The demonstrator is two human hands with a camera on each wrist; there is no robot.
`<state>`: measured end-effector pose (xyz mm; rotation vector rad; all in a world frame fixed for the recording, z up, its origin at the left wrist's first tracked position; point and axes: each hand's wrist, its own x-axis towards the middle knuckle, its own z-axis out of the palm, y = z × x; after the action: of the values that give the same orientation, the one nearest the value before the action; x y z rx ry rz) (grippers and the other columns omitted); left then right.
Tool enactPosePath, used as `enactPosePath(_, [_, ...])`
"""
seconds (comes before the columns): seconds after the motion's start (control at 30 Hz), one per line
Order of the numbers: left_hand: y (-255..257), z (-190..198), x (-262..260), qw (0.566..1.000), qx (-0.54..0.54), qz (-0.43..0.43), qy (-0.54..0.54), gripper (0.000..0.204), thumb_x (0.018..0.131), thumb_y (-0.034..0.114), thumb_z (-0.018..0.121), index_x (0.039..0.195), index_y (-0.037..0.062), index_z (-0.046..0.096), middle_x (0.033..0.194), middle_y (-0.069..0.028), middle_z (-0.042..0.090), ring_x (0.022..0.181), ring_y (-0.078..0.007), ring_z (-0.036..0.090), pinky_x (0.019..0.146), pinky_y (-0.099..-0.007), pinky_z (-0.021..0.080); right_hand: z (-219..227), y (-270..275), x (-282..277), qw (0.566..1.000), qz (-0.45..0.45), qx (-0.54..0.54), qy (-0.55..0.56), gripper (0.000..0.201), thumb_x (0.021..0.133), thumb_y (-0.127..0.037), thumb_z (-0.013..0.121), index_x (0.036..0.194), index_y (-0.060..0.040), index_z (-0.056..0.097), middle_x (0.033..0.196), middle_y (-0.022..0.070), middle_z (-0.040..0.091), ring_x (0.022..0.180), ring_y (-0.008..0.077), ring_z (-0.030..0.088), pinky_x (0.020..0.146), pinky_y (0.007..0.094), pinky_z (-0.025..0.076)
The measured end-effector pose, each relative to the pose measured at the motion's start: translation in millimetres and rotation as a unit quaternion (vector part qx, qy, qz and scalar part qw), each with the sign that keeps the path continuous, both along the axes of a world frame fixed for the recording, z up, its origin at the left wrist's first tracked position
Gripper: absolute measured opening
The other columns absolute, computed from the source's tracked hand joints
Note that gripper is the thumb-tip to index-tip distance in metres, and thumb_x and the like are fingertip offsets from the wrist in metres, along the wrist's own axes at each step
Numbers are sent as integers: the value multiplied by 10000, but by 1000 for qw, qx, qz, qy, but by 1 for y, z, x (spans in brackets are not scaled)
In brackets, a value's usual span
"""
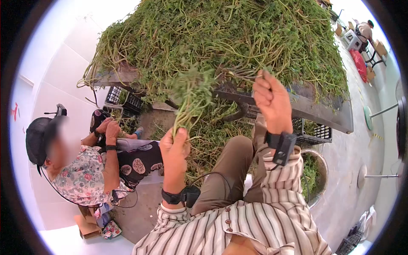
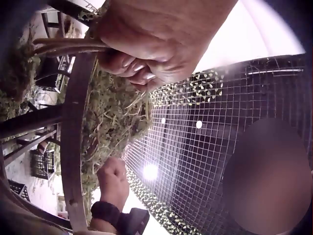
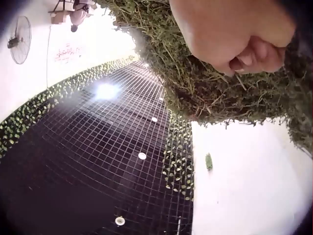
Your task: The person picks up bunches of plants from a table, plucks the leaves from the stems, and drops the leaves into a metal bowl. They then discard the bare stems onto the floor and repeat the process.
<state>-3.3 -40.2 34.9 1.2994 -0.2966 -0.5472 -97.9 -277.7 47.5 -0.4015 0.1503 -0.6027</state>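
Observation:
In the head view my left hand (image 1: 175, 148) grips a bunch of leafy green stems (image 1: 193, 91), leaves pointing up and away from me. The stem ends (image 2: 73, 47) stick out past the curled fingers in the left wrist view. My right hand (image 1: 272, 100) is raised at the table's near edge, its fingers curled and thumb against them. Thin brownish stems (image 1: 244, 73) run from the pile to its fingertips, which pinch them. In the right wrist view the curled right fingers (image 3: 257, 56) overlap the pile, and what they hold is hidden. A large heap of greens (image 1: 221, 38) covers the table.
More greens (image 1: 238, 121) lie on the floor under the table (image 1: 335, 112). Black crates (image 1: 316, 132) stand beneath it, and a round tub (image 1: 321, 170) of greens is at my right. Another person (image 1: 85, 170) sits at the left, handling stems. Someone else works far right.

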Motion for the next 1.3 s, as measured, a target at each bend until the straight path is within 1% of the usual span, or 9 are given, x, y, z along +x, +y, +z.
enactPosePath(0.13, [7,0,1,1000,-18,-9,-2,188,884,233,562,831,59,513,529,53,369,379,-22,283,357,-192,212,-1,12,-2,999,-3,-25,39,78,901,-116,491,852,-71,450,647,-21,373,481,30,316,365,164,225])
enactPosePath(0.33, [6,3,1,999,-23,20,-30,189,882,239,566,831,61,529,518,52,381,385,-21,302,357,-187,216,4,63,13,976,158,-123,91,106,874,-121,507,930,-33,523,719,50,518,473,47,380,365,165,259])
enactPosePath(0.57, [3,-2,-4,981,110,46,-152,231,881,232,568,853,2,574,602,63,416,531,-13,318,452,-199,253,-1,81,20,947,241,-190,93,140,828,-138,613,893,-19,577,707,21,525,468,29,373,379,172,245])
enactPosePath(0.73, [-5,-6,-9,926,190,53,-321,205,885,195,555,818,1,544,579,-10,425,528,-82,356,466,-251,320,-1,91,25,900,236,-289,225,190,809,-185,641,787,-37,524,537,-51,412,419,19,334,356,208,218])
enactPosePath(0.9, [-11,-14,-6,821,282,34,-495,201,865,144,560,751,3,475,567,-145,453,472,-215,376,454,-318,349,-16,95,31,918,195,-249,238,158,811,-154,631,808,-38,524,542,-49,409,420,19,332,358,208,217])
enactPosePath(1.03, [-14,-15,-7,828,285,28,-482,169,872,144,553,801,3,492,581,-152,478,480,-231,400,464,-329,364,-16,99,31,960,181,-146,158,119,806,-94,617,862,-43,526,556,-55,417,421,21,332,370,202,214])
enactPosePath(1.13, [-15,-4,-10,884,239,22,-401,169,884,156,544,842,-3,502,609,-162,499,498,-235,419,475,-326,374,-17,104,32,972,177,-96,122,116,800,-68,616,866,-34,526,592,-57,439,427,14,330,379,183,223])
enactPosePath(1.23, [-13,-4,-8,892,252,8,-374,189,905,170,514,894,-18,520,659,-157,532,548,-207,452,508,-314,390,-19,107,33,972,168,-116,119,161,795,-50,614,930,-33,528,600,-59,446,441,13,345,388,181,232])
enactPosePath(1.3, [-9,-12,-2,927,199,5,-318,326,920,283,499,984,-36,526,647,-27,494,583,-104,397,514,-250,327,-17,109,33,970,164,-133,122,182,792,-40,613,952,-32,527,603,-60,451,444,13,349,392,180,236])
